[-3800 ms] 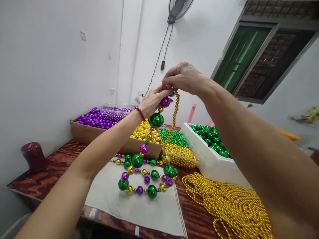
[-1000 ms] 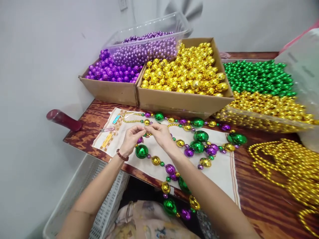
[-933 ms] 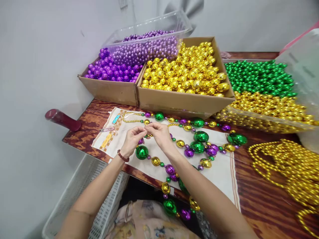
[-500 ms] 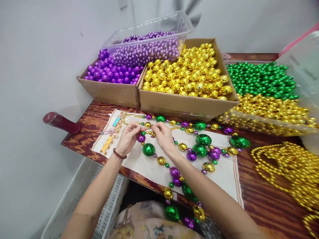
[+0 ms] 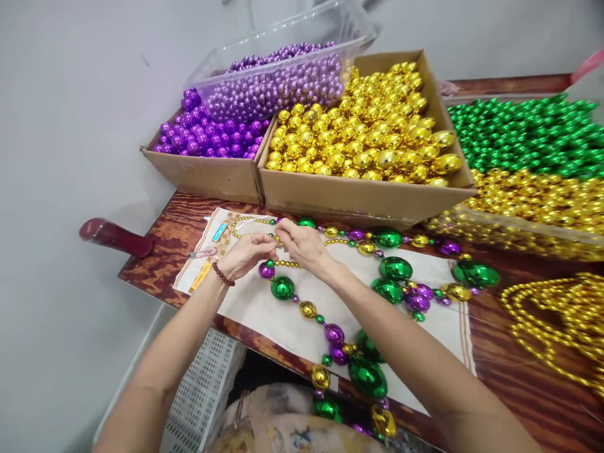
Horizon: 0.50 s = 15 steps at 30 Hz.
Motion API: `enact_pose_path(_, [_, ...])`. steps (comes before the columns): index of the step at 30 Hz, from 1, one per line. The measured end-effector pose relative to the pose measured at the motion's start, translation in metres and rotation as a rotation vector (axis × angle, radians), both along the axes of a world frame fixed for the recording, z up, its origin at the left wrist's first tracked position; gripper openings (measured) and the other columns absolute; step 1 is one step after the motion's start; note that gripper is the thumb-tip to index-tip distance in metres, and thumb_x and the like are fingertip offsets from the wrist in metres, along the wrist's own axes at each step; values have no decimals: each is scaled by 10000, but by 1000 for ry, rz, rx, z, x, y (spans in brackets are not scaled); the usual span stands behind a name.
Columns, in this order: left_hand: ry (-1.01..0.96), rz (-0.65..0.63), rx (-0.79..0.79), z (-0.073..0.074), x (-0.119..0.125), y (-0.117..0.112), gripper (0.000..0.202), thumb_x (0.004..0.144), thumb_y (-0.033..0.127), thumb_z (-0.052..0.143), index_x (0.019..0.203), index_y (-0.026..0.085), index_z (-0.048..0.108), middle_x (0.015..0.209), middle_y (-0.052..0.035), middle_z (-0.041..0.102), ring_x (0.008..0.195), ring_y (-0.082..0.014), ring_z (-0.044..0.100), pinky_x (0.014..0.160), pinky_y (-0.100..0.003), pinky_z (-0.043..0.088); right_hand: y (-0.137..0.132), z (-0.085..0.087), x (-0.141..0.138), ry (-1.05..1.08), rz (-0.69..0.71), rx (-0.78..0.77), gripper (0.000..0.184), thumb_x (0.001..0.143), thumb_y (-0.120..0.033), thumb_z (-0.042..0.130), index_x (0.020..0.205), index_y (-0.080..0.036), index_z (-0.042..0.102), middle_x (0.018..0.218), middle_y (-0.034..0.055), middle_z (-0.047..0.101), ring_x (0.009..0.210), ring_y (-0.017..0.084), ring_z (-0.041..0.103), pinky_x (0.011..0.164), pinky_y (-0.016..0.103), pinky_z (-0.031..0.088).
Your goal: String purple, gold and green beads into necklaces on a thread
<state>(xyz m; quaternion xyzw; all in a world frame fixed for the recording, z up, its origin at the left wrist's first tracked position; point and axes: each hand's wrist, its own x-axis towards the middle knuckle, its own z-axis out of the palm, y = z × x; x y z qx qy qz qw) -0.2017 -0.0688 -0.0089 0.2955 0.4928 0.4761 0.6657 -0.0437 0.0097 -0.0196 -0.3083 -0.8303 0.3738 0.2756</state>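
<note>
A bead necklace (image 5: 282, 288) of green, purple and gold beads loops over a white cloth (image 5: 264, 310) and hangs past the table edge toward my lap. My left hand (image 5: 248, 253), a dark bead bracelet at its wrist, pinches the strand near a small green bead. Close beside it, my right hand (image 5: 304, 247) has its fingers closed on the same strand, just above a row of small gold beads. The fingertips hide the exact spot they grip. Left of my left hand lies a pair of pink-handled snips (image 5: 204, 253).
Behind the cloth stand a box of purple beads (image 5: 202, 173) and a box of gold beads (image 5: 358, 204), with a clear plastic bin (image 5: 278, 39) resting across them. Green and gold beads fill a container (image 5: 533, 226) at right, near gold bead strands (image 5: 557, 314). A dark red object (image 5: 116, 238) stands left.
My right hand has shifted slightly left and up, turning its back more toward me, closer to my left hand. The view has moved a little, too. Both hands stay on the strand.
</note>
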Motion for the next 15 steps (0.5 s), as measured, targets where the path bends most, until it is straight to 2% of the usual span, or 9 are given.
enact_pose_path(2, [17,-1,-1,2,-1,2,289,636,291,869,746,114,669,668,-19,653,622,-111,626,669,-233,470,2,0,-5,4,4,2,194,945,-300,433,842,-231,582,656,-17,576,584,140,486,589,249,284])
enact_pose_path(6, [71,-14,30,6,0,6,287,626,254,864,739,128,632,647,9,627,601,-92,593,651,-219,451,7,3,-11,73,22,-118,186,920,-291,466,779,-205,553,651,-22,553,598,125,467,586,241,291])
enact_pose_path(10, [80,-3,57,9,-2,8,272,657,248,839,726,140,599,640,7,637,623,-98,607,669,-222,454,12,10,3,64,72,-244,209,899,-352,531,786,-193,606,595,-35,531,561,118,444,559,239,286])
enact_pose_path(15, [138,-40,47,10,-7,10,254,657,241,837,706,131,614,643,-24,676,631,-111,634,658,-229,466,4,19,29,-72,171,-117,187,874,-279,583,743,-206,695,645,-20,620,586,115,484,576,246,267])
